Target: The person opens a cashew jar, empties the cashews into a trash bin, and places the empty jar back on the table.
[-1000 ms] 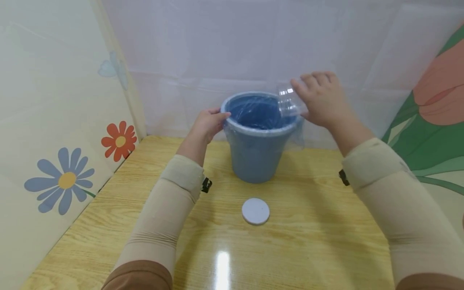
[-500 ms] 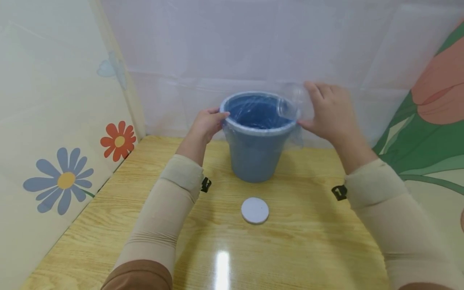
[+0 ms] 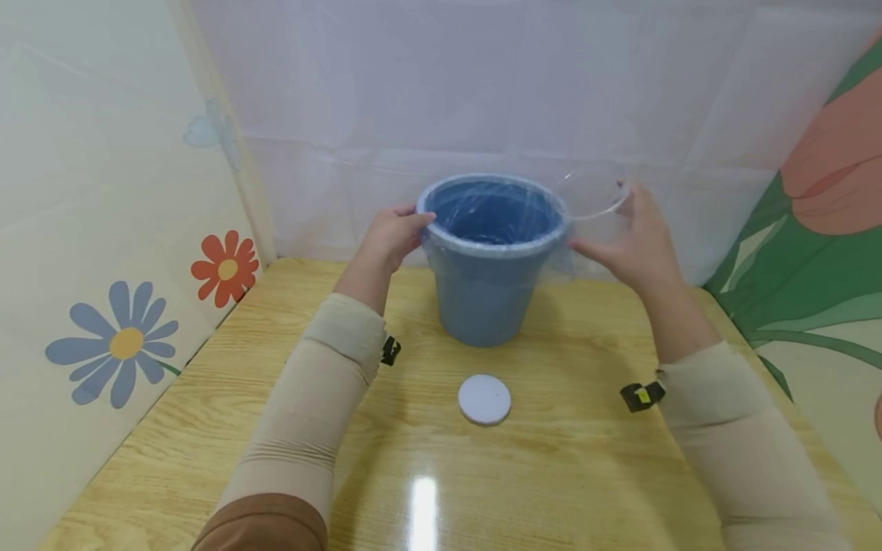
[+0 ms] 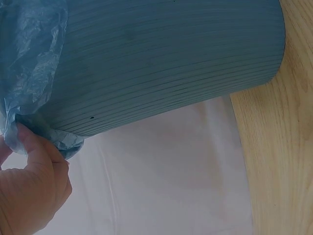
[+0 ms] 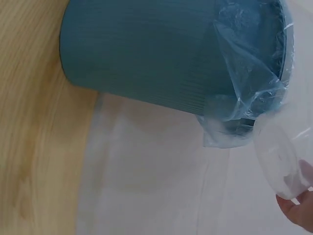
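A blue trash bin (image 3: 482, 298) stands upright on the table, with a clear plastic liner (image 4: 36, 58) folded over its rim. My left hand (image 3: 390, 237) grips the bin's rim on its left side; in the left wrist view the thumb and fingers (image 4: 36, 147) pinch the liner there. Just right of the rim, my right hand (image 3: 637, 241) holds a clear plastic jar (image 5: 276, 156) between thumb and fingers, its round mouth facing up in the head view. Nothing shows inside the jar. The inside of the bin is only partly visible.
A white round disc, perhaps a lid (image 3: 485, 399), lies flat on the wooden table (image 3: 551, 474) in front of the bin. A pale sheet (image 3: 413, 84) hangs close behind it. Flower-printed panels (image 3: 103, 229) stand along both sides.
My right hand has turned the clear jar from tipped over the bin's mouth to upright, and moved it right, clear of the opening. The left hand stays at the rim.
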`<state>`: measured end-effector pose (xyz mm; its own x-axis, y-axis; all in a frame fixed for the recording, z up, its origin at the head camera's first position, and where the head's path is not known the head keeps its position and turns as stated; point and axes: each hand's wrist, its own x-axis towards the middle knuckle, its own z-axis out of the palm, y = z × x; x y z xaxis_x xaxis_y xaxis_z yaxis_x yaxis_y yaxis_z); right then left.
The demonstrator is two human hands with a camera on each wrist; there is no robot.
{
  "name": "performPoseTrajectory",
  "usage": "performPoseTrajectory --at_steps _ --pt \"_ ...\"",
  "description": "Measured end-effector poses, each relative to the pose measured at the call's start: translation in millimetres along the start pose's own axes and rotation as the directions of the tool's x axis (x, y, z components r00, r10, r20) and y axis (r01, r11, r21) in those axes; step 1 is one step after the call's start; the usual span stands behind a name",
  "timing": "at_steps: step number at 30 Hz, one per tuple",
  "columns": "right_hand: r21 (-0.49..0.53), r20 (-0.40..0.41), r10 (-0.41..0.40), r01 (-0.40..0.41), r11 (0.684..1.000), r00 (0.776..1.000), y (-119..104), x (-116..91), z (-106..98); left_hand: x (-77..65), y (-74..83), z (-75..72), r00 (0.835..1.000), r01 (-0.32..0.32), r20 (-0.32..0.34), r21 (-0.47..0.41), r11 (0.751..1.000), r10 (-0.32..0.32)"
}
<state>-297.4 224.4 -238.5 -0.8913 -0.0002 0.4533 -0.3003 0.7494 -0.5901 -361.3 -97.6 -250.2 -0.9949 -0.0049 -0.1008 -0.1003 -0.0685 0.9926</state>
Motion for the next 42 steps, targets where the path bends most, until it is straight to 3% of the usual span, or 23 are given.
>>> performPoseTrajectory --at_steps 4,13,22,29,36,42 --pt "0.15 0.006 0.108 -0.108 0.983 0.994 7 -10 2 -0.8 1.4 0.0 1.0 0.001 -0.002 0.0 1.0 -0.001" --pt "0.306 -0.011 0.135 -0.125 0.944 0.991 33 -30 16 0.6 -0.2 0.0 1.0 0.016 -0.015 -0.006 1.0 -0.016" --pt "0.374 0.106 0.194 -0.22 0.901 0.975 58 -46 31 3.1 0.3 0.1 1.0 0.014 -0.01 -0.014 1.0 -0.014" --pt "0.416 0.199 0.161 -0.232 0.879 0.967 82 -60 57 3.1 -0.4 0.6 1.0 0.011 -0.006 -0.02 1.0 -0.011" --pt "0.388 0.368 0.152 -0.3 0.871 0.917 101 -69 76 2.0 -0.5 0.0 1.0 0.004 -0.009 -0.032 0.999 -0.004" --pt "0.332 0.464 0.126 -0.304 0.893 0.877 109 -77 85 1.3 -0.2 0.1 1.0 0.005 -0.005 -0.033 0.999 -0.006"
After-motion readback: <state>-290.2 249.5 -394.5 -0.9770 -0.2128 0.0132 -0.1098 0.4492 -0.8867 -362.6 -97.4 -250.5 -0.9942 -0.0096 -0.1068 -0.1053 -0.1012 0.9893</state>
